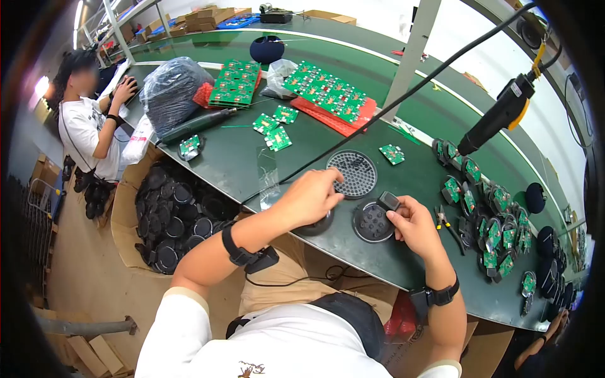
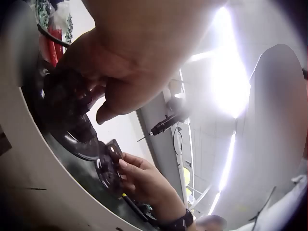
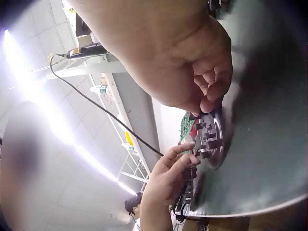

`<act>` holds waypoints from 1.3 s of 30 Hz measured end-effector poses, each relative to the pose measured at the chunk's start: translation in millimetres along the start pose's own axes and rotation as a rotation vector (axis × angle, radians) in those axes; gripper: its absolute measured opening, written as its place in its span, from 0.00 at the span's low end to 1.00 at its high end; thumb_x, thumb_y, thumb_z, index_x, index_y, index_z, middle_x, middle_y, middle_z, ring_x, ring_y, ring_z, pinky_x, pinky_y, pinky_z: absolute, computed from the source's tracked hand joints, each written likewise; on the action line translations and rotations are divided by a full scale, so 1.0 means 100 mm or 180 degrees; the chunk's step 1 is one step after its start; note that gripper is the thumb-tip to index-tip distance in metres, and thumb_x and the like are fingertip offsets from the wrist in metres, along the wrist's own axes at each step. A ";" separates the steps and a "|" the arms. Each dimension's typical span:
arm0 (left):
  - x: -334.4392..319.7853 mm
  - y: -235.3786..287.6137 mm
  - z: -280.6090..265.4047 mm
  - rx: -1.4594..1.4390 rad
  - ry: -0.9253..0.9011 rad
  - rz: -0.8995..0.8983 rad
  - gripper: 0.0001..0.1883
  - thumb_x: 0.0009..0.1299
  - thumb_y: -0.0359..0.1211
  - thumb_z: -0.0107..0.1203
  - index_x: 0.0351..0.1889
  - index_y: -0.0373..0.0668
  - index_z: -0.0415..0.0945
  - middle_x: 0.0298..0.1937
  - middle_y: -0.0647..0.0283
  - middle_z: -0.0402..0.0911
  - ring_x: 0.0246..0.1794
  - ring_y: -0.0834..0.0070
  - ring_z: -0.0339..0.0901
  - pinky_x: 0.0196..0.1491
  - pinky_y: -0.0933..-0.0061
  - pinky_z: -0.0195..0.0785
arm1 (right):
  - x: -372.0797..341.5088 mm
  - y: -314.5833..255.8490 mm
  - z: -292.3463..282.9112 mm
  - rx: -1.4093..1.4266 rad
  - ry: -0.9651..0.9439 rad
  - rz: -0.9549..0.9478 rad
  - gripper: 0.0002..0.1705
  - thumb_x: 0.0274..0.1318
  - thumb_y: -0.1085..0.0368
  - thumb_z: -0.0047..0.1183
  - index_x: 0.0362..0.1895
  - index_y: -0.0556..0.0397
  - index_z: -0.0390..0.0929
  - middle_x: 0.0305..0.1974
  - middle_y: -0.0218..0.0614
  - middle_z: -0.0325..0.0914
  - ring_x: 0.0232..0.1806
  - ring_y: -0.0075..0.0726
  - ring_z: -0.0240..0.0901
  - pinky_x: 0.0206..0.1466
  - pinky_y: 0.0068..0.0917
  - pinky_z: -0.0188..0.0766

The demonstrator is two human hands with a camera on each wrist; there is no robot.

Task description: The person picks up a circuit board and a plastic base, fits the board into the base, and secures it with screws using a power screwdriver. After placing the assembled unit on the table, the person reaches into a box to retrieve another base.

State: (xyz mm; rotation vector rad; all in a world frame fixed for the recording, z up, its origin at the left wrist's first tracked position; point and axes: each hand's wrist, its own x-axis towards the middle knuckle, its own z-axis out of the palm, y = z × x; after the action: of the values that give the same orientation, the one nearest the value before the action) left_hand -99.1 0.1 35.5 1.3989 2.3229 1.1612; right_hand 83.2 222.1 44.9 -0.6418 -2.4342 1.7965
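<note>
My right hand (image 1: pixel 416 228) pinches a small black square block (image 1: pixel 389 201) at the upper right rim of a round black housing (image 1: pixel 373 222) with knobs inside. That housing lies on the green bench near its front edge. My left hand (image 1: pixel 312 196) is bent over another round black part (image 1: pixel 317 225), mostly hidden beneath it. Its forefinger reaches the near edge of a round perforated disc (image 1: pixel 354 174), while its thumb (image 2: pixel 107 114) stands apart from the fingers. In the right wrist view, the left fingers (image 3: pixel 174 161) hover beside the knobbed housing (image 3: pixel 211 142).
Green circuit boards (image 1: pixel 324 90) lie toward the back. Wired board assemblies (image 1: pixel 498 236) crowd the right side, near pliers (image 1: pixel 442 218). An electric screwdriver (image 1: pixel 498 113) hangs at upper right, its cable crossing overhead. A carton (image 1: pixel 126 233) of black housings stands below left; another person (image 1: pixel 88 120) works beyond.
</note>
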 end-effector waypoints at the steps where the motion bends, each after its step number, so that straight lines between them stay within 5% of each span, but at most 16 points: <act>1: 0.00 -0.05 0.00 0.0201 0.0165 0.0257 0.15 0.67 0.28 0.62 0.52 0.37 0.77 0.29 0.57 0.81 0.34 0.56 0.81 0.45 0.57 0.72 | 0.00 0.02 -0.02 -0.0007 0.0015 0.0008 0.14 0.69 0.70 0.59 0.55 0.60 0.77 0.29 0.28 0.77 0.22 0.18 0.70 0.24 0.20 0.65; 7: -0.08 -0.08 0.05 0.1059 0.0651 0.0471 0.18 0.63 0.25 0.64 0.51 0.39 0.78 0.43 0.55 0.79 0.49 0.53 0.77 0.50 0.53 0.73 | 0.07 0.23 -0.01 -0.0457 0.0627 -0.0552 0.12 0.61 0.67 0.66 0.44 0.62 0.79 0.27 0.31 0.78 0.21 0.20 0.71 0.26 0.24 0.69; 9: -0.23 0.28 0.09 0.1414 0.0728 0.0460 0.19 0.62 0.30 0.68 0.51 0.41 0.78 0.45 0.55 0.77 0.51 0.54 0.75 0.52 0.54 0.73 | 0.03 0.23 -0.01 -0.1467 0.0853 -0.0778 0.16 0.54 0.63 0.70 0.36 0.62 0.79 0.25 0.37 0.79 0.20 0.31 0.74 0.27 0.31 0.71; 11: -0.41 0.49 0.26 0.1212 -0.0013 0.0392 0.24 0.61 0.41 0.72 0.52 0.42 0.78 0.46 0.55 0.76 0.49 0.56 0.75 0.50 0.57 0.74 | -0.07 0.10 0.04 -0.1733 0.0846 -0.0767 0.23 0.52 0.53 0.72 0.28 0.62 0.79 0.23 0.46 0.80 0.21 0.47 0.77 0.29 0.39 0.73; 14: -0.48 0.69 0.42 0.0832 -0.0168 0.0139 0.26 0.60 0.42 0.73 0.55 0.44 0.80 0.49 0.57 0.75 0.50 0.57 0.75 0.52 0.57 0.72 | -0.29 -0.18 0.16 -0.2511 0.0361 -0.0288 0.33 0.56 0.39 0.67 0.19 0.59 0.82 0.20 0.53 0.78 0.25 0.61 0.79 0.30 0.47 0.73; 17: -0.43 0.62 0.42 0.0845 -0.0097 0.0343 0.27 0.60 0.39 0.72 0.58 0.48 0.80 0.54 0.57 0.75 0.56 0.58 0.73 0.57 0.56 0.69 | -0.45 -0.27 0.21 -0.2546 -0.0695 -0.0389 0.29 0.63 0.41 0.61 0.23 0.54 0.87 0.22 0.52 0.80 0.28 0.63 0.79 0.35 0.50 0.76; 19: -0.37 0.44 0.41 0.0632 -0.0437 0.1031 0.25 0.60 0.34 0.70 0.57 0.49 0.82 0.59 0.57 0.76 0.63 0.59 0.71 0.62 0.56 0.65 | -0.44 -0.33 0.18 -0.2552 -0.0991 -0.0205 0.26 0.64 0.46 0.60 0.23 0.53 0.87 0.22 0.50 0.80 0.28 0.62 0.79 0.37 0.50 0.76; 21: -0.32 0.42 0.40 0.0513 -0.0575 0.1072 0.23 0.59 0.28 0.66 0.55 0.49 0.83 0.65 0.58 0.77 0.70 0.58 0.68 0.65 0.55 0.63 | -0.29 -0.28 0.08 -0.1694 -0.0346 -0.0138 0.22 0.65 0.53 0.58 0.24 0.55 0.86 0.24 0.49 0.81 0.29 0.60 0.80 0.38 0.47 0.76; 23: -0.29 0.44 0.40 0.0654 -0.0821 0.1425 0.22 0.59 0.24 0.64 0.53 0.49 0.84 0.68 0.60 0.77 0.75 0.58 0.65 0.68 0.54 0.60 | 0.10 -0.08 0.00 -0.1914 0.0753 -0.0819 0.10 0.63 0.62 0.59 0.39 0.57 0.82 0.34 0.49 0.82 0.36 0.57 0.81 0.41 0.45 0.77; 26: -0.30 0.48 0.38 0.0465 -0.0969 0.1358 0.23 0.60 0.21 0.61 0.55 0.47 0.84 0.68 0.60 0.78 0.78 0.57 0.62 0.70 0.54 0.58 | 0.74 0.07 -0.01 -0.2749 0.2006 -0.1321 0.25 0.54 0.55 0.71 0.54 0.49 0.79 0.56 0.44 0.77 0.52 0.55 0.78 0.53 0.46 0.78; 31: -0.38 0.38 0.48 0.0323 -0.0468 0.1569 0.23 0.62 0.18 0.58 0.56 0.44 0.82 0.65 0.57 0.79 0.74 0.55 0.66 0.69 0.51 0.62 | 1.20 0.10 -0.12 -0.3204 0.1903 -0.1446 0.17 0.60 0.56 0.66 0.50 0.46 0.83 0.46 0.39 0.84 0.49 0.55 0.81 0.50 0.46 0.78; 33: -0.38 0.37 0.45 -0.0704 -0.0022 0.0952 0.21 0.64 0.19 0.58 0.56 0.42 0.81 0.64 0.56 0.78 0.67 0.53 0.73 0.66 0.51 0.68 | 1.09 0.02 -0.08 -0.2093 0.2095 -0.1232 0.12 0.65 0.56 0.61 0.46 0.47 0.84 0.37 0.42 0.86 0.36 0.57 0.82 0.43 0.42 0.79; 34: -0.36 0.35 0.39 -0.0507 0.0250 0.0869 0.20 0.69 0.21 0.59 0.59 0.39 0.77 0.60 0.53 0.79 0.55 0.57 0.82 0.57 0.58 0.77 | 0.96 -0.02 -0.11 -0.1907 0.1878 -0.1291 0.13 0.71 0.57 0.57 0.44 0.53 0.84 0.31 0.42 0.85 0.25 0.47 0.80 0.34 0.33 0.78; 35: -0.35 0.40 0.33 -0.0523 0.0284 0.0832 0.20 0.69 0.21 0.59 0.59 0.39 0.77 0.60 0.53 0.79 0.55 0.57 0.82 0.57 0.58 0.77 | 0.79 -0.07 -0.08 -0.1929 0.1830 -0.1301 0.13 0.71 0.57 0.57 0.44 0.53 0.84 0.31 0.42 0.85 0.25 0.47 0.80 0.34 0.33 0.78; 37: -0.32 0.49 0.25 -0.1204 0.0692 -0.0125 0.24 0.71 0.23 0.60 0.65 0.37 0.71 0.55 0.51 0.79 0.48 0.63 0.85 0.51 0.65 0.80 | 0.44 -0.15 -0.01 0.0377 0.0731 -0.0670 0.15 0.75 0.59 0.54 0.43 0.59 0.83 0.30 0.38 0.84 0.27 0.32 0.81 0.32 0.25 0.77; 39: -0.28 0.46 0.29 -0.1376 0.0727 -0.0063 0.26 0.73 0.23 0.60 0.69 0.36 0.65 0.52 0.50 0.80 0.44 0.70 0.86 0.45 0.71 0.82 | 0.10 -0.26 0.06 0.0686 0.0408 -0.0451 0.16 0.77 0.60 0.52 0.43 0.63 0.82 0.30 0.34 0.83 0.28 0.23 0.79 0.32 0.21 0.76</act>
State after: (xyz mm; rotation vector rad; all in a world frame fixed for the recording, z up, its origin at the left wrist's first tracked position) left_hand -38.0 3.6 42.2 1.1334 2.0350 1.7654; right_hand 64.7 213.7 64.5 -0.5329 -2.1103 1.8636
